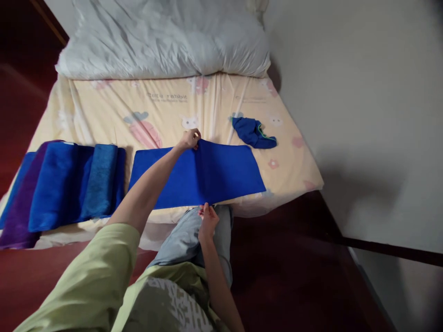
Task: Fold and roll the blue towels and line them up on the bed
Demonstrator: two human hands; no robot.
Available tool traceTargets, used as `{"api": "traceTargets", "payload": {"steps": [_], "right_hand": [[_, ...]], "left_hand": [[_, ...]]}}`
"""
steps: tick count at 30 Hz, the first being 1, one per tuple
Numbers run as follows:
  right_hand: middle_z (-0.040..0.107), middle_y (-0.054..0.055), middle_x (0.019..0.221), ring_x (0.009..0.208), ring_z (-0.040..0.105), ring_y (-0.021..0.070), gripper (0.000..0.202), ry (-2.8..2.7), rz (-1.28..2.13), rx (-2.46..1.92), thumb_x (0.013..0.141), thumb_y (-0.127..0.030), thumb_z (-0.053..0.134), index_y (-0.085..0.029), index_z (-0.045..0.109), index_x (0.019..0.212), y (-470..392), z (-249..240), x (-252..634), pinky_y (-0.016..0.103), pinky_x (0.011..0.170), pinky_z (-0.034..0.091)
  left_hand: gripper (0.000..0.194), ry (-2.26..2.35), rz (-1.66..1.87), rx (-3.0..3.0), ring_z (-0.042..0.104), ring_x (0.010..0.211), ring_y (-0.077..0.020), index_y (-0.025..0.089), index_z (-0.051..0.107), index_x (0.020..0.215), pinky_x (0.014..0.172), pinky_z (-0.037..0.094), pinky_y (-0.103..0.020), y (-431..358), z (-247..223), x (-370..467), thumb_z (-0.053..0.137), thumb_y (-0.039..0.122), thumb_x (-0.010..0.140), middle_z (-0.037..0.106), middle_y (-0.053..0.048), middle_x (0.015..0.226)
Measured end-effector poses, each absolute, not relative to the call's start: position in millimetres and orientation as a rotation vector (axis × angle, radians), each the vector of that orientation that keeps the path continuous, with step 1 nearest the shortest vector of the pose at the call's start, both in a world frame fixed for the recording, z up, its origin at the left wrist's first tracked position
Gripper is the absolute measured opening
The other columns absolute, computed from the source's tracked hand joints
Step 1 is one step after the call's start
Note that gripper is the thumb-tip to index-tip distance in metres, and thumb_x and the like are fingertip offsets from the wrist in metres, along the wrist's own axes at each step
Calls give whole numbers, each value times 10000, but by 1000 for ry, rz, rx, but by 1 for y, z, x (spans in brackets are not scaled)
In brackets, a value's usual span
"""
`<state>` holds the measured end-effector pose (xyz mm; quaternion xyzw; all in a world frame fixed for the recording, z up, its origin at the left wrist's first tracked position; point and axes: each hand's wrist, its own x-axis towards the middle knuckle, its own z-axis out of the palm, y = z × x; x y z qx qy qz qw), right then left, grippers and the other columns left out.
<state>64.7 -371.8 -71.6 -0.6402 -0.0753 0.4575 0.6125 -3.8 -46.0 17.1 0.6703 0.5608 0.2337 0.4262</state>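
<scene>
Blue rectangular cloth [230, 170]: unfolded, near edge of bed [290, 170]
Left hand [188, 139]: fingers pinching far hem
Right hand [208, 222]: fingers pinching near hem
Folded blue plush cloth [53, 184]: left

A pale wall [363, 92] rises beside the dark red floor [277, 267]

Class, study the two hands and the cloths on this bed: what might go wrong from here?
The blue cloth may crease or skew if the left hand and right hand, pinching opposite edges, pull unevenly.
Its near edge lies close to the edge of the bed, so it might slip off.
The purple cloth also reaches that edge and could slide down.
</scene>
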Motion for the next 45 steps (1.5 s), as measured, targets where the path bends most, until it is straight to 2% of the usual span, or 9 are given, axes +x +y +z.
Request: {"api": "traceTargets", "payload": {"steps": [3,7,14,19,22,28,34,40,45], "right_hand": [[640,1,746,618,510,112,380,-388,811,-1542,844,-492,696,-208,561,631,-378,-52,77,223,615,479],[581,-12,687,660,531,150,402,-575,618,-1551,907,-522,628,-218,570,651,-389,-5,106,263,682,483],[495,-28,590,586,507,160,413,-765,352,-1344,873,-527,726,-204,565,671,-371,98,175,306,616,483],[688,53,849,834,674,179,332,-919,229,-1083,846,-435,794,-138,661,910,-324,170,215,332,835,576],[709,61,917,937,702,186,280,-953,287,-1027,872,-346,803,-134,655,980,-300,208,229,355,891,582],[741,36,960,1028,716,163,222,-1030,440,-943,890,-215,788,-145,685,1075,-280,267,242,316,912,563],[776,117,1021,872,704,67,263,-1100,508,-1094,896,-248,737,-84,718,1100,-276,284,249,221,766,495],[715,-29,726,614,625,3,153,-976,667,-1083,880,-75,703,-68,755,1024,-305,292,238,212,667,458],[776,136,941,596,586,1,193,-857,780,-1253,834,-25,737,-31,764,1024,-354,290,227,282,682,438]], "left_hand": [[216,1367,638,1625,701,609,-180,116,667,1090,685,619,-355,-56,47,-12,557,172,913,747,-129,937],[151,1261,786,1585,710,634,-182,137,659,990,681,632,-330,-74,99,-35,658,260,902,707,-78,774],[293,1120,988,1643,727,700,-160,124,647,981,752,649,-356,-128,207,-99,759,367,859,697,-37,781],[228,1122,1167,1695,707,743,-119,126,660,1001,866,632,-372,-168,273,-126,763,296,890,722,-29,837],[228,1065,1254,1730,695,766,-113,122,683,1034,938,612,-402,-181,297,-136,778,274,892,737,-27,867],[405,1041,1373,1848,724,859,-152,119,711,1101,965,605,-454,-188,315,-156,817,419,852,768,-42,959],[506,1077,1428,1864,738,923,-179,112,705,1138,985,599,-507,-195,317,-168,817,499,832,781,-55,1016],[472,1014,1383,1865,746,840,-177,44,723,1088,929,613,-507,-219,316,-173,828,416,817,760,-62,888],[315,1034,1225,1758,733,748,-147,27,727,1045,875,628,-431,-258,298,-187,801,248,832,709,-35,770]]}}
